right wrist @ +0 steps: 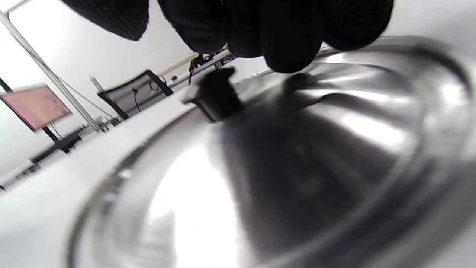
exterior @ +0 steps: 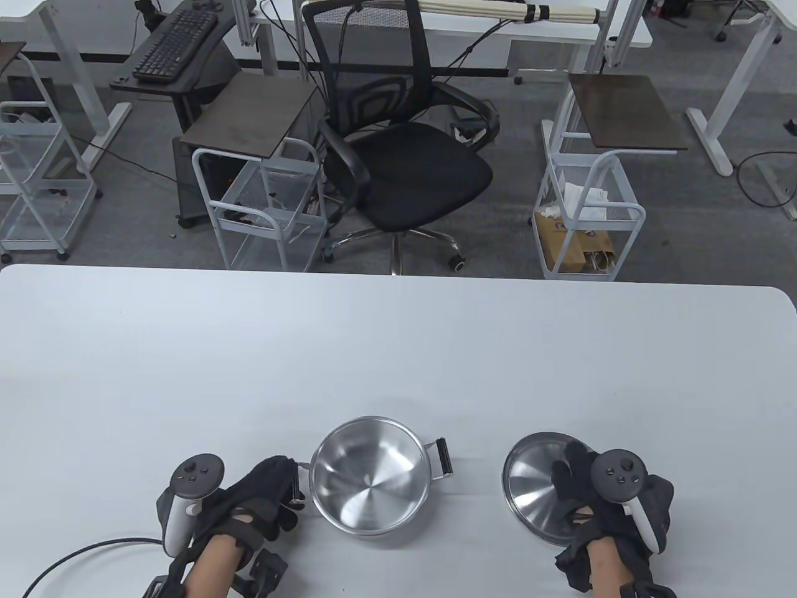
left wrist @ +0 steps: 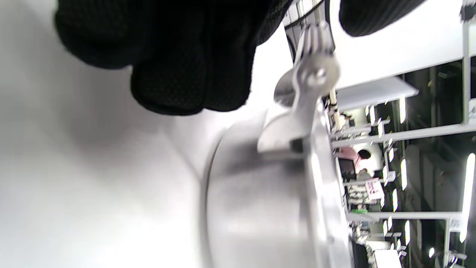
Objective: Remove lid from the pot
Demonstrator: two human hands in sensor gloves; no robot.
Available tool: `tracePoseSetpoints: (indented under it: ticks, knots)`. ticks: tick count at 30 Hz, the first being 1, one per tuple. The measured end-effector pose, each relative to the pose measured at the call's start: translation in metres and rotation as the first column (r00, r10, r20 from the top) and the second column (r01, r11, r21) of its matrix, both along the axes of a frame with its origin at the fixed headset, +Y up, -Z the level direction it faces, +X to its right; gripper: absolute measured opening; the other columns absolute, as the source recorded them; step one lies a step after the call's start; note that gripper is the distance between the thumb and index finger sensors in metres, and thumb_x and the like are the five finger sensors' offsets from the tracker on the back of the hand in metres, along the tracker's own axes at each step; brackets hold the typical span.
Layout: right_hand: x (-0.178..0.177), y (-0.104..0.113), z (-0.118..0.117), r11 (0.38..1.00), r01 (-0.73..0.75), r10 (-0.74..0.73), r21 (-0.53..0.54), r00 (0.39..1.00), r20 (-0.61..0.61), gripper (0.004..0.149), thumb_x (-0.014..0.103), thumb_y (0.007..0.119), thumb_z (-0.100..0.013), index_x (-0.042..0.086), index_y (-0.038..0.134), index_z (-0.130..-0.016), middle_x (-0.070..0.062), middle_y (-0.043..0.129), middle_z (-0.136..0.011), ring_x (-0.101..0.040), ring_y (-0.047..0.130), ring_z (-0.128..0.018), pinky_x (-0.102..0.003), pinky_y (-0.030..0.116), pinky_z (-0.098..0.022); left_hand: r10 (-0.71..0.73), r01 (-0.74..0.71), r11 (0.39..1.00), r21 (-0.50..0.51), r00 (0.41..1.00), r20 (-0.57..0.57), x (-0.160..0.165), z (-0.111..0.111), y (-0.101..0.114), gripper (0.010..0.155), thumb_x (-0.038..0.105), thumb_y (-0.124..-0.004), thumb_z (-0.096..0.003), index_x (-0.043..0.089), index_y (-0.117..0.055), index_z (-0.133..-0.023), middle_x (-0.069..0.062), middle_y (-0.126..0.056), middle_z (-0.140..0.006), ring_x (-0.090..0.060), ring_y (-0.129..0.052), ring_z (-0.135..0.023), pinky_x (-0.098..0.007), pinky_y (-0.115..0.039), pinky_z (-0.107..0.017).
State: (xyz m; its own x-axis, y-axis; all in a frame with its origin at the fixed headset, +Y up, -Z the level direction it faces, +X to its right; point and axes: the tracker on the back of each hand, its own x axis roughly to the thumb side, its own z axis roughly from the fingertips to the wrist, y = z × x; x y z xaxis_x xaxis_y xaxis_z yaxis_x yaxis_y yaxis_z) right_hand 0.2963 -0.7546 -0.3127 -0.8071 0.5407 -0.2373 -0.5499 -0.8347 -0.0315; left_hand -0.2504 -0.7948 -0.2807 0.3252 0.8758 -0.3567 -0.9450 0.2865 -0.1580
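With the lid (exterior: 540,492) already down on the bench (exterior: 398,349) right of the open pot (exterior: 370,474), the right hand (exterior: 613,498) – fingers (right wrist: 290,41) spread just above the knob (right wrist: 215,97), not pinching it – should lift straight off, while the left hand (exterior: 249,498), its grip unclear, steadies the pot's near-left handle (left wrist: 310,74).

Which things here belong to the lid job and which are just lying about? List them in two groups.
Part of the job:
pot, open, on the table
lid, off the pot, to its right
left hand, at the pot's left handle
right hand, over the lid

Just about:
office chair
keyboard
wire carts
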Motion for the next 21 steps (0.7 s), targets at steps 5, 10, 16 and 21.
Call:
tracePoseSetpoints:
  ticks: [5,10,16,21]
  knots:
    - [-0.018,0.013,0.001,0.977,0.194,-0.184,0.09,0.977,-0.104,0.059,0.044,0.063,-0.055,0.013,0.055,-0.105,-0.023,0.057,-0.107,-0.061,0.065,-0.084,-0.071,0.061,-0.058,-0.113,0.142,0.966,0.216,0.983,-0.144,-0.007,0.002,0.024,0.07,0.059,-0.068,-0.0535,0.021,-0.052,-0.11,-0.014,-0.076,-0.107,-0.043,-0.075,-0.093,-0.06,-0.068,-0.061]
    - [-0.052,0.037,0.013,0.959,0.221,-0.163,0.177,0.941,-0.296,0.062,0.047,0.062,-0.055,0.019,0.049,-0.109,-0.016,0.046,-0.115,-0.055,0.041,-0.103,-0.075,0.037,-0.07,-0.349,0.408,0.781,0.473,0.913,-0.213,0.001,0.012,0.065,0.068,0.059,-0.067,-0.0531,0.026,-0.052,-0.111,-0.01,-0.062,-0.116,-0.042,-0.059,-0.105,-0.065,-0.054,-0.07]
    - [-0.09,0.052,0.037,0.935,0.094,0.074,0.343,0.891,-0.447,0.07,0.058,0.061,-0.053,0.028,0.036,-0.111,-0.008,0.026,-0.121,-0.048,0.021,-0.111,-0.075,0.018,-0.071,-0.575,0.531,0.557,0.638,0.801,-0.165,0.02,0.029,0.094,0.082,0.08,-0.061,-0.0491,0.039,-0.036,-0.116,-0.003,-0.036,-0.128,-0.039,-0.031,-0.116,-0.069,-0.027,-0.076]
    - [-0.111,0.05,0.045,0.881,-0.167,0.381,0.443,0.805,-0.455,0.073,0.063,0.059,-0.051,0.032,0.031,-0.111,-0.005,0.021,-0.121,-0.045,0.013,-0.111,-0.074,0.012,-0.07,-0.732,0.592,0.397,0.701,0.666,-0.148,0.036,0.037,0.1,0.089,0.09,-0.052,-0.0465,0.044,-0.024,-0.117,0.0,-0.022,-0.13,-0.038,-0.016,-0.117,-0.068,-0.017,-0.075]
